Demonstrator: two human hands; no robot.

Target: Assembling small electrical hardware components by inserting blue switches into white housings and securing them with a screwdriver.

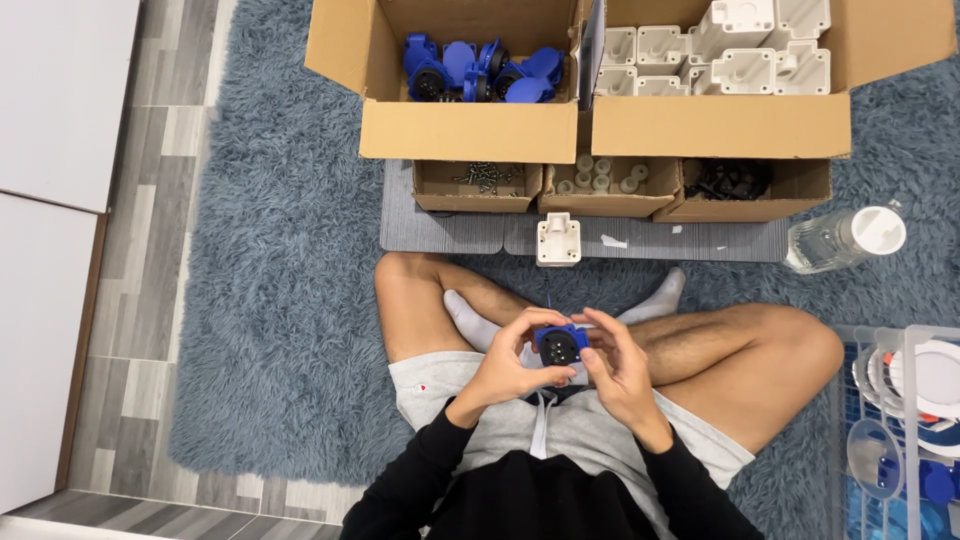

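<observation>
I sit cross-legged on a blue shaggy rug (280,300). My left hand (505,365) and my right hand (615,365) both hold a small blue socket part (559,345) with a round black face, above my lap. The fingers of both hands curl around its sides. A white plastic housing (558,240) stands on the grey mat (440,232) just beyond my feet, untouched.
A cardboard box (455,130) holds several blue sockets (480,72); another box (720,125) holds white housings (740,50). Three small boxes in front hold screws (485,178), white rings (600,175) and black parts (730,180). A clear bottle (845,238) lies right; a wire basket (900,430) stands lower right.
</observation>
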